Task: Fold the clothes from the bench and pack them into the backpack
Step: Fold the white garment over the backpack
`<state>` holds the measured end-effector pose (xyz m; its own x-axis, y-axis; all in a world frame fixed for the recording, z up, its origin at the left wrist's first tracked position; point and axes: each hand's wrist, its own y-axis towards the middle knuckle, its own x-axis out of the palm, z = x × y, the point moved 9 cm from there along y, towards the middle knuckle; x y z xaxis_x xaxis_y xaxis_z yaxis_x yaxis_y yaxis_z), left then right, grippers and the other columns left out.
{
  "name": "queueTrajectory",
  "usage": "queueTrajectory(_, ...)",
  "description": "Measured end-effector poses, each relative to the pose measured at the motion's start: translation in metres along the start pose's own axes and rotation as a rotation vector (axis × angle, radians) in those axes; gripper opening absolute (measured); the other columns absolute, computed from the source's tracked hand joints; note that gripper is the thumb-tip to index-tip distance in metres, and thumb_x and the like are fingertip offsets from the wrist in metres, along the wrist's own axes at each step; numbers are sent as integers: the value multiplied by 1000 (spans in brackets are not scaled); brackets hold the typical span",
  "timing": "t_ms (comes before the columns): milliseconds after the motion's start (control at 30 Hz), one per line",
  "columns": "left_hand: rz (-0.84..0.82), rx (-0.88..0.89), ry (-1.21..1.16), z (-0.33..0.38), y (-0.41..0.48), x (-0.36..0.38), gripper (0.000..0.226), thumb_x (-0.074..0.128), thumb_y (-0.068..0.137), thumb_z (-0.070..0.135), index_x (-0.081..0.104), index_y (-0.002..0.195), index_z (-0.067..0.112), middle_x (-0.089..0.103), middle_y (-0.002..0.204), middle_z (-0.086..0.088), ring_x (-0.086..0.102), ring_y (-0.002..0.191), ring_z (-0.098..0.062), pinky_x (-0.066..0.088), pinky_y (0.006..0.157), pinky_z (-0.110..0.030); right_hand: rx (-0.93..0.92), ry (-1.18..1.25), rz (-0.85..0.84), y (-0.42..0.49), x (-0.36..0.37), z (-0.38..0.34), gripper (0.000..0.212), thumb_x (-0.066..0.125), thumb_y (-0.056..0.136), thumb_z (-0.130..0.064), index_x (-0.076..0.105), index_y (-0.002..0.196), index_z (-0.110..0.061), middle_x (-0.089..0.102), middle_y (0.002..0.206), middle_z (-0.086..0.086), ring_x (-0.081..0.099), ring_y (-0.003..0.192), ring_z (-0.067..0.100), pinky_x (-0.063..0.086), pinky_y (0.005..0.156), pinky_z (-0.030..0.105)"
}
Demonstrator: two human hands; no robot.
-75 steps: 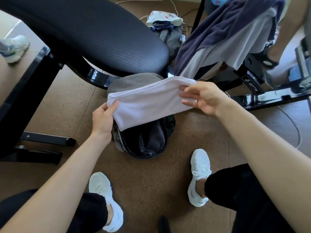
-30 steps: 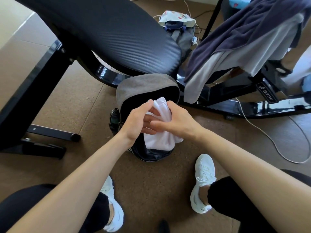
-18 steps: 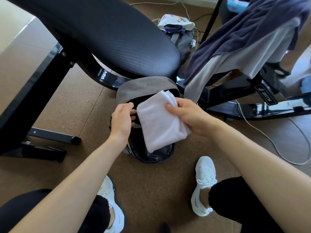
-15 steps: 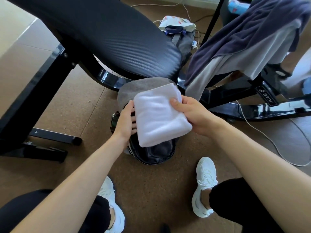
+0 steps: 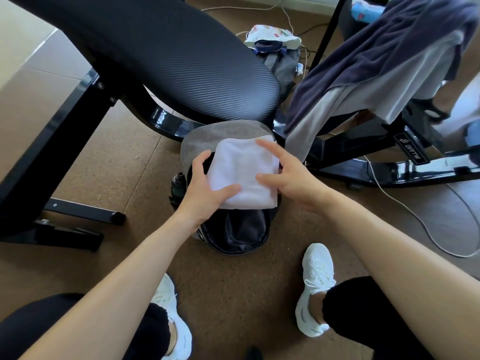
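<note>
A folded white cloth (image 5: 245, 172) lies across the mouth of the open grey backpack (image 5: 205, 137), which stands on the floor under the black bench pad (image 5: 166, 55). My left hand (image 5: 205, 193) grips the cloth's left edge, thumb on top and fingers beneath. My right hand (image 5: 288, 175) rests against the cloth's right side with its fingers spread. The backpack's dark lining (image 5: 236, 232) shows below the cloth. A dark blue garment (image 5: 376, 50) and a light grey one (image 5: 345, 100) hang over the bench frame at the right.
The bench's black frame (image 5: 389, 172) and foot bar (image 5: 85, 211) flank the backpack. A second grey bag (image 5: 278, 53) sits behind the pad. A white cable (image 5: 405, 206) trails over the cork floor at right. My white shoes (image 5: 315, 289) stand near the backpack.
The long white cloth was folded into a compact rectangle over the backpack. In the last half second it settled flatter on the opening, and my right fingers spread apart.
</note>
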<state>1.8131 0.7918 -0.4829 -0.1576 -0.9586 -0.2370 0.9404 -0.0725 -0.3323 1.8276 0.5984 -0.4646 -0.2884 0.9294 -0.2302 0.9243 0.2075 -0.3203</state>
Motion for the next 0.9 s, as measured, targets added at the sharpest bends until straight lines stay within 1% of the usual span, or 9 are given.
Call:
queueTrajectory(67,-14,101,128,8,-1,1,95,88,76,29,26,147,42,44,146,12,50,131,-15,47,107,-42,16,-140,-70,-1,6,2,68,73,85,-22,49,142,-49,47,117,5,54,110,17,49,90,17)
queueTrajectory(200,7,233,378,21,-7,5,93,83,79,27,26,152,39,46,146,16,48,132,-17,45,102,-41,126,-229,-94,-4,11,16,75,78,82,-25,44,146,-47,38,131,6,47,123,24,50,106,38)
queueTrajectory(333,108,368,653,32,-20,9,96,76,82,31,18,158,39,52,149,8,57,125,-25,47,88,-37,139,-240,-83,-4,16,18,87,77,68,-39,41,146,-48,43,136,6,49,125,25,53,103,44)
queueTrajectory(433,181,605,805,48,-39,22,88,76,82,20,32,158,22,64,133,-4,67,106,-30,58,70,-44,118,-99,-91,-4,23,16,62,72,79,-26,52,135,-45,54,134,5,57,122,22,57,96,43)
queueTrajectory(500,258,752,886,57,-50,27,82,79,77,12,44,151,8,70,114,-9,69,91,-31,55,53,-41,196,158,-111,-7,29,16,37,63,93,-19,61,124,-39,67,126,1,66,116,18,60,91,45)
queueTrajectory(533,283,792,911,59,-53,29,80,80,75,10,48,148,4,70,111,-10,69,91,-30,53,52,-39,244,268,-114,-8,30,17,29,59,97,-23,64,123,-35,71,123,0,68,115,18,59,92,46)
queueTrajectory(667,298,854,905,59,-55,30,73,80,74,9,56,142,3,72,114,-9,69,104,-26,55,65,-36,368,472,-70,-9,28,26,48,58,97,-52,65,128,-17,74,121,7,69,116,24,54,99,51)
queueTrajectory(800,168,934,870,58,-59,44,68,76,75,13,59,141,5,71,126,-5,67,111,-25,58,77,-38,403,483,-28,-7,31,33,64,66,88,-60,54,135,-18,69,130,8,68,116,25,52,102,52)
queueTrajectory(900,4,863,749,55,-54,46,69,72,74,34,63,139,15,65,140,3,61,118,-23,56,90,-36,358,457,29,-5,27,32,38,61,97,-47,57,125,-22,70,127,8,67,117,27,50,105,55)
